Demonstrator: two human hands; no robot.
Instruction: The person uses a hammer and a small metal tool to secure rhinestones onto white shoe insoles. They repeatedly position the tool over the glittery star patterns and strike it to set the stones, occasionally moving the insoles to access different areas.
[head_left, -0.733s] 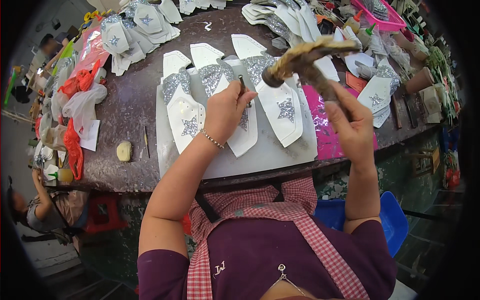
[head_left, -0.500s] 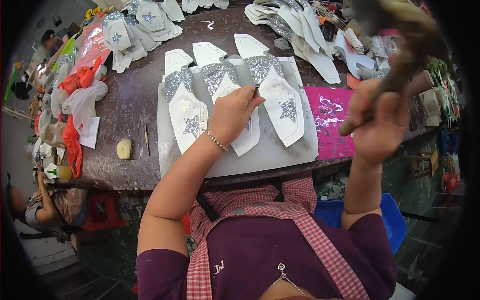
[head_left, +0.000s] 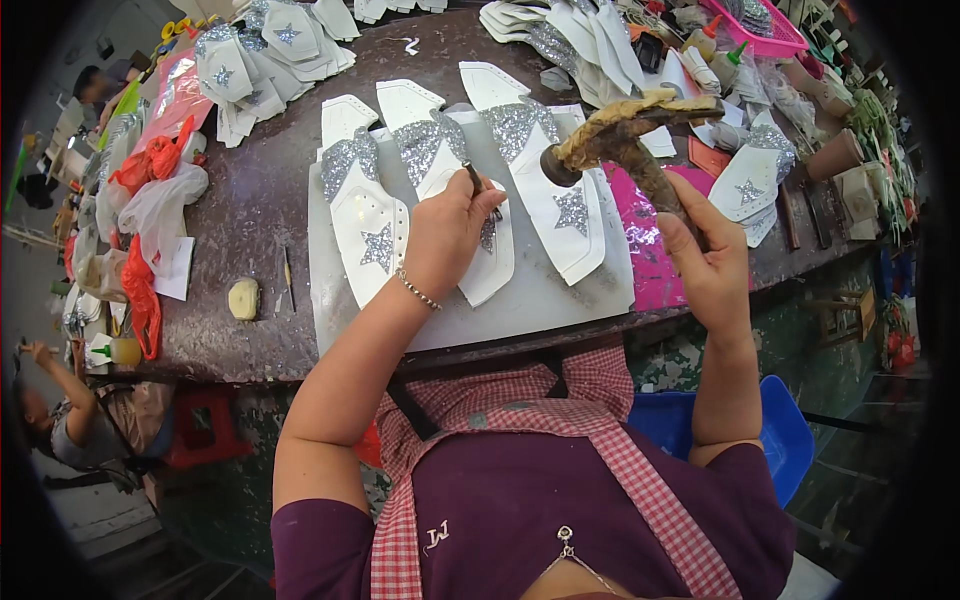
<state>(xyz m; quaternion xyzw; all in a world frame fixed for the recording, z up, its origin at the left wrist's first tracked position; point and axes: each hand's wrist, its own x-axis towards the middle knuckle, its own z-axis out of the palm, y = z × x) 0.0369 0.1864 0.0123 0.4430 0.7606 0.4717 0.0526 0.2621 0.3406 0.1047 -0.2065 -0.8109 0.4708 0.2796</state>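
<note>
Three white shoe-upper pieces with silver glitter bands and stars lie side by side on a pale board: the left piece (head_left: pixel 358 215), the middle piece (head_left: pixel 425 150) and the right piece (head_left: pixel 545 200). The board (head_left: pixel 520 325) is scuffed. My left hand (head_left: pixel 445 235) rests over the middle piece, its fingers closed round a short dark metal punch (head_left: pixel 472 176) that stands tilted on it. Part of that piece is hidden beneath the hand. My right hand (head_left: pixel 708 255) grips the handle of a worn hammer (head_left: pixel 615 140), raised above the right piece and the pink sheet. Small holes run along the left piece's edge.
Stacks of similar pieces (head_left: pixel 270 60) lie at the far left, with another stack (head_left: pixel 575 45) at the far right. A pink sheet (head_left: pixel 640 225) adjoins the board. A yellowish lump (head_left: pixel 243 299) and a thin tool (head_left: pixel 289 280) lie left. Another person (head_left: pixel 80 400) sits at lower left.
The hammer has come down and left from the upper right, toward the punch. My left hand has shifted slightly left over the middle piece, still holding the punch.
</note>
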